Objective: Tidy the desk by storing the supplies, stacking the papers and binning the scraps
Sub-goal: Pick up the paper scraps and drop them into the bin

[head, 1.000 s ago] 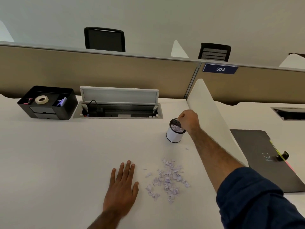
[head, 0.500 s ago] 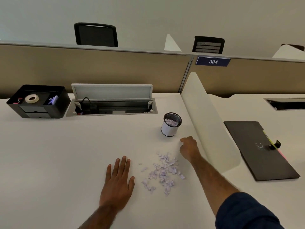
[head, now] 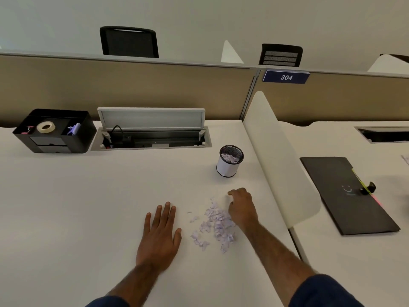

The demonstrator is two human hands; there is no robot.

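**Right hand (head: 242,209) down at the paper scraps (head: 215,226)**

On the head camera I see the left hand (head: 159,237) lying palm-down on the white desk (head: 88,207). Its fingers are straight and close together, and it holds nothing. It sits just left of the scraps without touching them.

The right hand is at the far right edge of the lilac pile, knuckles up, fingers curled down toward the desk. The fingertips are hidden under the hand, so I cannot tell whether they have pinched any pieces. The scraps lie in a loose heap between the two hands, with a few strays off to the left.

Beyond the pile and apart from it stands a small white cup (head: 229,167) with a black mesh rim. It is upright and has more lilac scraps inside.

At the back left I see a black organiser (head: 85,136) with a roll of tape (head: 45,127) in it, beside an open cable tray (head: 152,140). A white divider (head: 278,165) runs along the right. A black folder (head: 345,196) lies on the next desk.
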